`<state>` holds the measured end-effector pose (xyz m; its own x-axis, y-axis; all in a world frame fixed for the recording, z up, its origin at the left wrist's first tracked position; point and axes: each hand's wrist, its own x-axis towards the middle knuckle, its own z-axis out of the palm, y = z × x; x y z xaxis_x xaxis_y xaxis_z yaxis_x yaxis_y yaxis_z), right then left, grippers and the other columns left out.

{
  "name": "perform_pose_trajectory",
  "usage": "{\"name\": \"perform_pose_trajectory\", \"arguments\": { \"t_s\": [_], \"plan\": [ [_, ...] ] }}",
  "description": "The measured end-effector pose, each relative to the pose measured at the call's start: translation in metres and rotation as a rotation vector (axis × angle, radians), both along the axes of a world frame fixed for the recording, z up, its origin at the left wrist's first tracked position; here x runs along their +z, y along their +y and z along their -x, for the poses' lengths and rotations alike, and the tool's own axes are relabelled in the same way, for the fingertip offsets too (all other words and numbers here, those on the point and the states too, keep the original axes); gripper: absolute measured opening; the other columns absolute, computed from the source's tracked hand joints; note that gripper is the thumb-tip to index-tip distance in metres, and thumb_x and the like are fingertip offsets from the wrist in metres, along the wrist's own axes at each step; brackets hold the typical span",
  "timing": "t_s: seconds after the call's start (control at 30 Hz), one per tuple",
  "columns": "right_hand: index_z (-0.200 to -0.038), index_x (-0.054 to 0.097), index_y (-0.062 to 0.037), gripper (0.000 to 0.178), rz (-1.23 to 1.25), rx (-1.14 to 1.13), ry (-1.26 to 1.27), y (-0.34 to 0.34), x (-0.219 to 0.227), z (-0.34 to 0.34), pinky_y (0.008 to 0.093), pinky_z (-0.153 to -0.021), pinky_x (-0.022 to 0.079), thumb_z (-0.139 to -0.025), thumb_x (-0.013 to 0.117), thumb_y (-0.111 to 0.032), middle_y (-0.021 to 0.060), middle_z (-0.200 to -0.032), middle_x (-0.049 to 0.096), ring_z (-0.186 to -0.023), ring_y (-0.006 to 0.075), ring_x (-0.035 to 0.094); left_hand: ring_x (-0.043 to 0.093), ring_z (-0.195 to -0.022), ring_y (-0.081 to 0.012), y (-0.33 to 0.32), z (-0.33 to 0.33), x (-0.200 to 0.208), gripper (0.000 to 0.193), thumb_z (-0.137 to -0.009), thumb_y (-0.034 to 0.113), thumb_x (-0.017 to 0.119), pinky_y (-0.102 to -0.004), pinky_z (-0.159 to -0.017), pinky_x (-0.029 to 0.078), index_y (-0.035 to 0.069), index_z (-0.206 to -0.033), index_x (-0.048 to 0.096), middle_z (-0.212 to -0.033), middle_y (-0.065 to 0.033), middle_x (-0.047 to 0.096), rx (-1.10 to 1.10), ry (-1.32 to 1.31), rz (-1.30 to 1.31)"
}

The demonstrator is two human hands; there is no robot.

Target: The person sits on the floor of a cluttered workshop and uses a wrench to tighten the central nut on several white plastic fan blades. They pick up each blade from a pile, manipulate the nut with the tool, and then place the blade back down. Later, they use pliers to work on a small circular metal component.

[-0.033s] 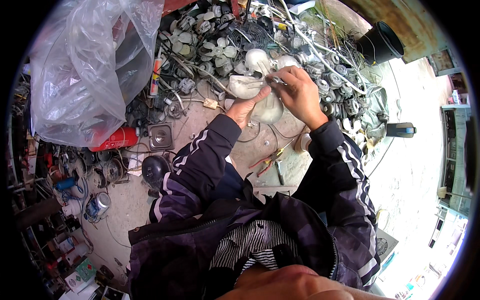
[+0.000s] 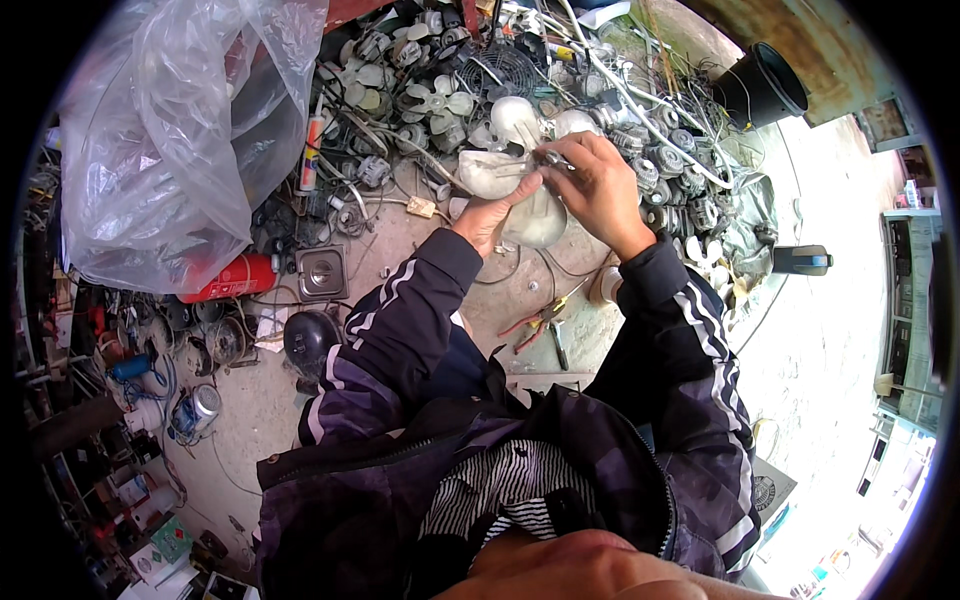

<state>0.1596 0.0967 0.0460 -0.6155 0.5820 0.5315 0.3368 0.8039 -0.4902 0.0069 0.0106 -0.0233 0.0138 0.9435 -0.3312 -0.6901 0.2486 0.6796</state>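
Note:
A dusty, pale translucent fan blade (image 2: pixel 536 222) with broad rounded vanes is held up in front of me. My left hand (image 2: pixel 488 216) grips it from the near left side, thumb lying along a vane. At its hub, the fingers of my right hand (image 2: pixel 602 192) are pinched together around a small metallic piece too small to name. Below the hands, pliers (image 2: pixel 540 318) with red and yellow handles rest on the floor. A dark-handled tool (image 2: pixel 560 345) lies beside them.
Beyond my hands spreads a heap of fan motors, blades and cables (image 2: pixel 440 100). A clear plastic bag (image 2: pixel 170 130), sealant tube (image 2: pixel 311 155), red cylinder (image 2: pixel 235 278) and metal tray (image 2: pixel 322 273) are at left. A black bucket (image 2: pixel 762 85) stands far right.
The fingertips of my right hand have shifted very slightly at the hub. Everything else looks the same.

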Motion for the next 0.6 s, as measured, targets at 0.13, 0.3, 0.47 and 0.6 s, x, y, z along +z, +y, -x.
{"name": "perform_pose_trajectory", "arguments": {
  "t_s": [0.13, 0.3, 0.47, 0.6],
  "plan": [
    [-0.091, 0.067, -0.0108, 0.019, 0.039, -0.081, -0.064, -0.0009, 0.0009, -0.0008, 0.0358, -0.065, 0.049, -0.075, 0.073, -0.019, 0.0032, -0.083, 0.060, -0.079, 0.0245, 0.059, 0.054, -0.110, -0.0142, 0.0002, -0.0005, 0.0004, 0.055, -0.080, 0.028, 0.077, -0.0308, -0.096, 0.042, 0.008, -0.125, 0.053, -0.119, -0.0014, 0.058, 0.010, 0.025, 0.003],
    [-0.094, 0.068, -0.0122, 0.020, -0.010, 0.025, -0.024, 0.0011, 0.0004, -0.0003, 0.0348, -0.065, 0.049, -0.075, 0.072, -0.018, 0.0022, -0.086, 0.062, -0.080, 0.0237, 0.059, 0.054, -0.111, -0.0140, 0.0001, -0.0017, 0.0034, 0.052, -0.081, 0.025, 0.076, -0.0304, -0.096, 0.042, 0.008, -0.125, 0.053, -0.119, -0.0014, 0.058, 0.006, -0.024, -0.012],
    [-0.095, 0.068, -0.0137, 0.022, -0.027, 0.012, 0.000, 0.0004, 0.0009, 0.0014, 0.0342, -0.066, 0.049, -0.074, 0.072, -0.015, 0.0017, -0.087, 0.064, -0.079, 0.0236, 0.059, 0.054, -0.110, -0.0141, -0.0013, -0.0013, 0.0044, 0.053, -0.081, 0.025, 0.076, -0.0307, -0.096, 0.043, 0.008, -0.125, 0.052, -0.119, -0.0016, 0.058, 0.018, 0.008, -0.026],
    [-0.097, 0.069, -0.0141, 0.025, -0.003, 0.049, 0.017, 0.0024, -0.0013, 0.0004, 0.0340, -0.067, 0.050, -0.073, 0.071, -0.011, 0.0025, -0.088, 0.066, -0.078, 0.0242, 0.060, 0.054, -0.109, -0.0144, -0.0002, -0.0017, 0.0023, 0.053, -0.081, 0.026, 0.076, -0.0313, -0.095, 0.043, 0.009, -0.125, 0.052, -0.118, -0.0018, 0.058, 0.012, 0.002, -0.039]
  ]
}}
